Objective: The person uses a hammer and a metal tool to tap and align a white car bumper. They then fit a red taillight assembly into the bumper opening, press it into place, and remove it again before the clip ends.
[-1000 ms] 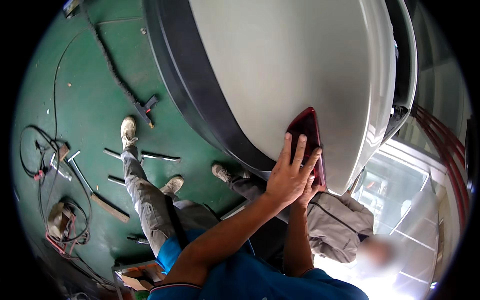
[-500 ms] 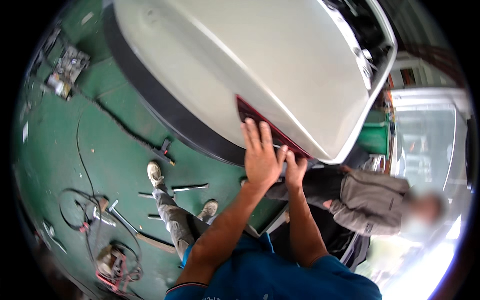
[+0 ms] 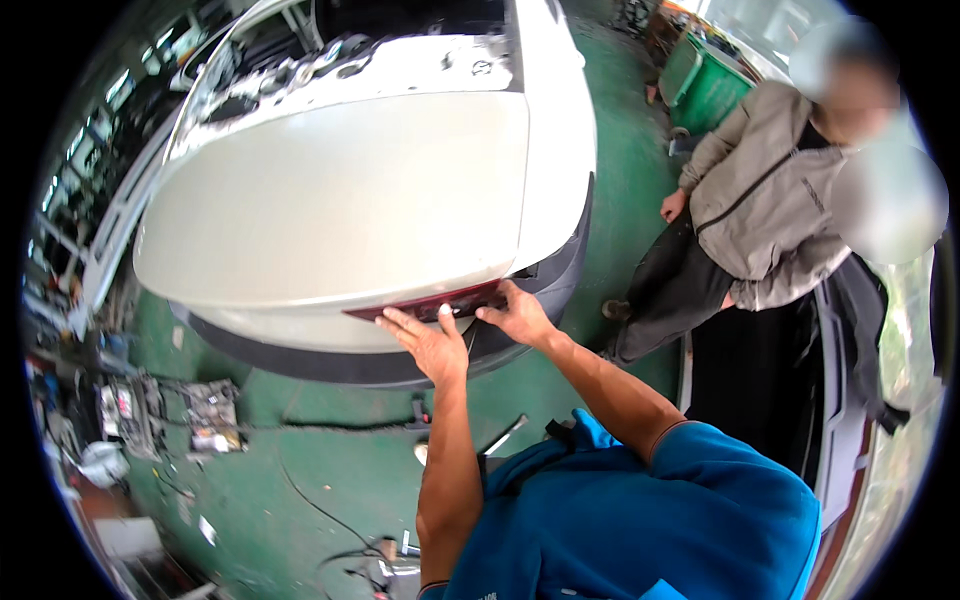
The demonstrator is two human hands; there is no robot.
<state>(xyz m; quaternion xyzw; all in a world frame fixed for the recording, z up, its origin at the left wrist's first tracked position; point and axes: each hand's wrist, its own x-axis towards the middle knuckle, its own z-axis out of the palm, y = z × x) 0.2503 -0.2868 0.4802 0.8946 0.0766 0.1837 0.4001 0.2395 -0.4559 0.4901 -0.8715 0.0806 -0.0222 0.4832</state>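
Note:
A long dark-red tail light (image 3: 468, 295) lies along the rear corner of a pale car body (image 3: 350, 200), just above its dark lower bumper edge (image 3: 300, 367). My left hand (image 3: 432, 347) rests against the lamp's lower side with its fingers stretched out and its thumb raised onto the lens. At the lamp's outer end is my right hand (image 3: 523, 316), its thumb on the near face and its fingers bent round the end. What lies behind the lamp is hidden.
Another person (image 3: 755, 200) in a grey-brown jacket stands close on the right, near a green bin (image 3: 705, 85). A black hose (image 3: 340, 427) crosses the green floor towards car parts (image 3: 215, 415). A dark panel-like piece (image 3: 755, 380) stands beside my right arm.
My view has swung round, so the car now lies across the upper left. My hands, formerly side by side on the tail light, are further apart; the right one is at its outer end.

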